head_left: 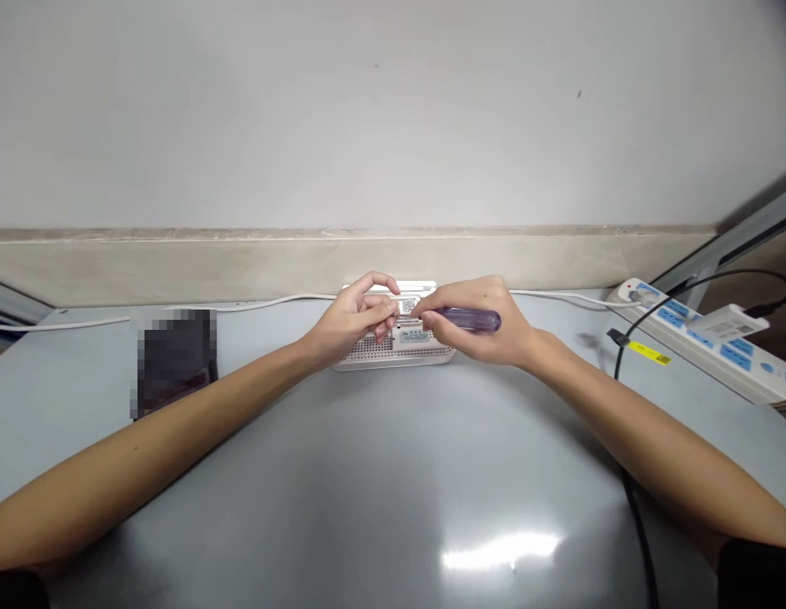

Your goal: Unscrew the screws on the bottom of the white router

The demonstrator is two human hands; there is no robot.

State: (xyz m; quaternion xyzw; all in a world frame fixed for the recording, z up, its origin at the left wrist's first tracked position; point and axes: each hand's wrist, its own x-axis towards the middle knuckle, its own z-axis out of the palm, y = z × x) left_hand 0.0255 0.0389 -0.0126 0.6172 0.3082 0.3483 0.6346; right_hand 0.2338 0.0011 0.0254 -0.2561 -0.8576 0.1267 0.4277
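Note:
A white device [396, 359] with vent holes, a QR label and a pale blue label lies on the grey table near the wall. My left hand [358, 317] is over its left part, thumb and fingertips pinched together; whatever they hold, if anything, is too small to make out. My right hand [487, 317] grips a screwdriver by its translucent purple handle [472, 319], at the device's right side. The handle points right, and the tool's tip is hidden by the fingers near the labels.
A pixelated dark object [173, 359] stands on the table [304, 507] at the left. At the right lies a white power strip [703, 338] with blue sockets and a plugged-in adapter [728, 325]. A black cable [634, 507] with a yellow tag and a white cable [272, 302] cross the table.

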